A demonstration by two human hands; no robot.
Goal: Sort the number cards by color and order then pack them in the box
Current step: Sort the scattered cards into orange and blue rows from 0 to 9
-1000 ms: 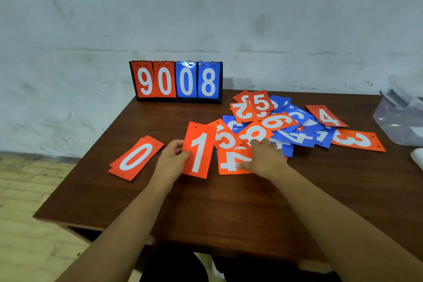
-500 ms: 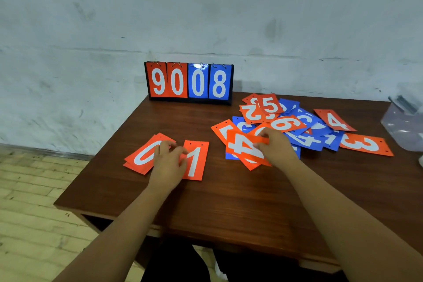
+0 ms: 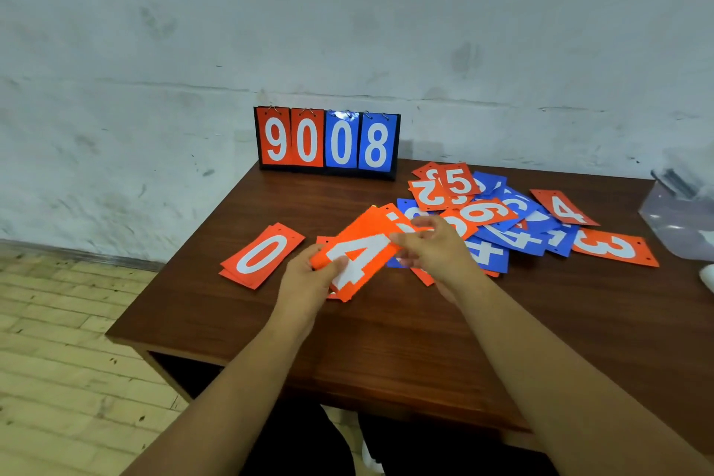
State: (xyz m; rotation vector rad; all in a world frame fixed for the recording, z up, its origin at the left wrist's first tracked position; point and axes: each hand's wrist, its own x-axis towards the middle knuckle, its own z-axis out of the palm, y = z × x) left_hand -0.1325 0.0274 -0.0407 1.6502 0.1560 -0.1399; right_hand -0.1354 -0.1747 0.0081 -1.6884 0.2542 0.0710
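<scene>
- A dark brown wooden table (image 3: 386, 340) stands against a pale, stained wall.
- The left hand (image 3: 309, 278) pinches the near end of an orange rectangular card with a white 4 (image 3: 359, 255); its thumb lies on the card's face.
- The right hand (image 3: 436, 251) grips the far end of the same card with curled fingers, so the two hands are close together and joined by the card, which is lifted above the table and tilted.
- At 9 o'clock from this card, a small stack of orange cards with a white 0 on top (image 3: 262, 255) lies flat on the table, apart from the hands.
- From 1 to 3 o'clock of the hands spreads a loose pile of orange and blue number cards (image 3: 502, 228), which overlap each other.
- At the right side of the pile lie an orange card with a white 3 (image 3: 614, 247) and a second orange 4 card (image 3: 564, 209).
- At 12 o'clock, at the far table edge, stands a black flip scoreboard (image 3: 327, 143) that shows 9 and 0 in orange, 0 and 8 in blue.
- At 3 o'clock, at the right border of the view, sits a transparent plastic box (image 3: 672, 228); what is in it I cannot tell.
</scene>
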